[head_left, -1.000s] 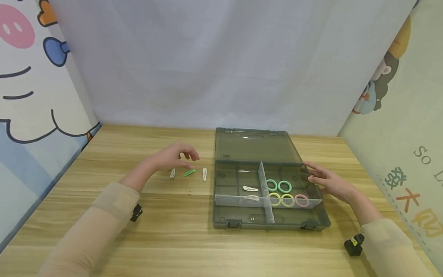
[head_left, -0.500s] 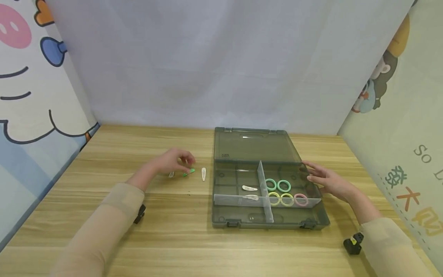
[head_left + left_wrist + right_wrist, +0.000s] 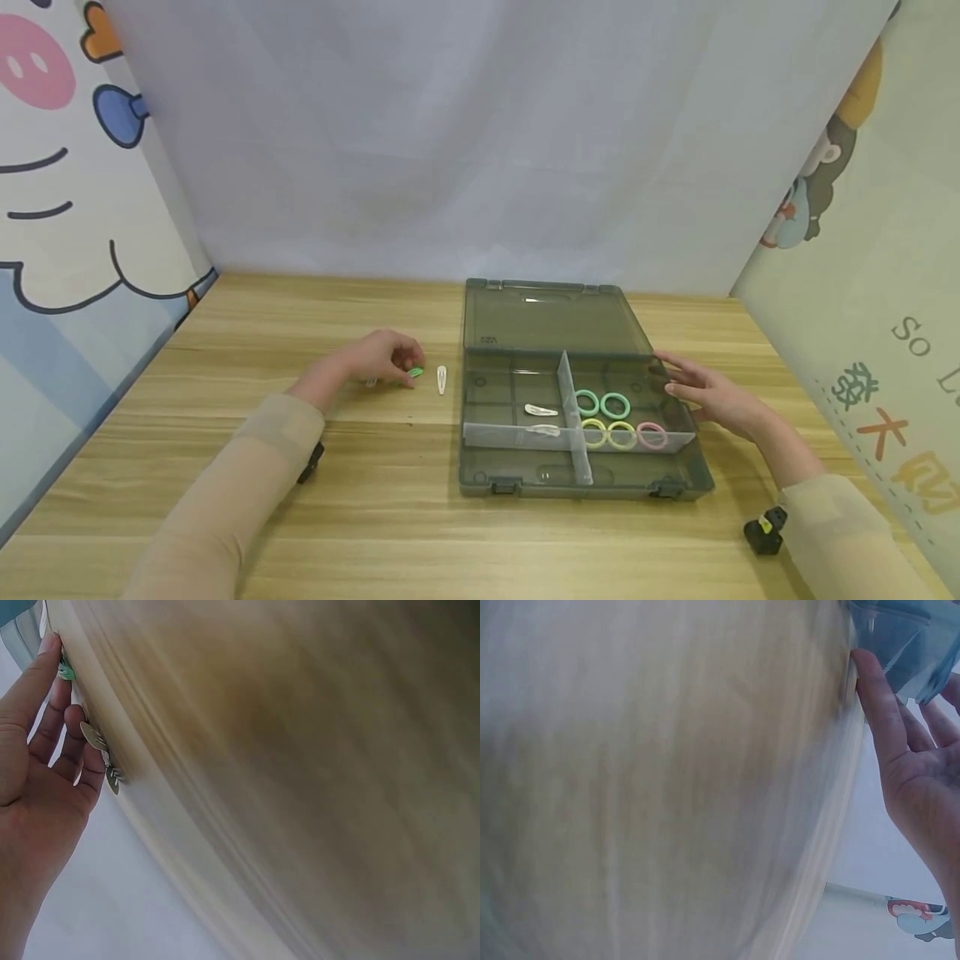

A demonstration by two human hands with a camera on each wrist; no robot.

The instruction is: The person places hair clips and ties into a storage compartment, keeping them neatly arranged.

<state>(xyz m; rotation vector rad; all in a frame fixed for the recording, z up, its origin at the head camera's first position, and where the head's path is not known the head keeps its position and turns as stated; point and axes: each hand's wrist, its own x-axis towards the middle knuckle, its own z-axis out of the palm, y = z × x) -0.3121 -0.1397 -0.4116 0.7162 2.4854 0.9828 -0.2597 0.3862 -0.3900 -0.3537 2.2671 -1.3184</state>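
Observation:
My left hand (image 3: pixel 381 357) is at the table left of the box, thumb and fingers pinching a green snap hair clip (image 3: pixel 416 372). The left wrist view has the green hair clip (image 3: pixel 66 672) between thumb and fingertips. A white hair clip (image 3: pixel 442 380) lies just right of that hand; another white clip (image 3: pixel 371 382) is mostly hidden under it. My right hand (image 3: pixel 712 396) rests with extended fingers against the right side of the grey see-through divided box (image 3: pixel 585 492). In the right wrist view, a fingertip meets the table beside the box (image 3: pixel 904 637).
The box lid (image 3: pixel 555 321) lies open toward the back. Two white hair clips (image 3: pixel 541 410) are in the left rear compartment. Green, yellow and pink rings (image 3: pixel 615 406) are in the right rear one, behind clear dividers (image 3: pixel 517 436). A pale curtain (image 3: pixel 450 167) hangs behind.
My left hand has come down and closed its thumb and fingers on the green hair clip. My right hand stays against the box.

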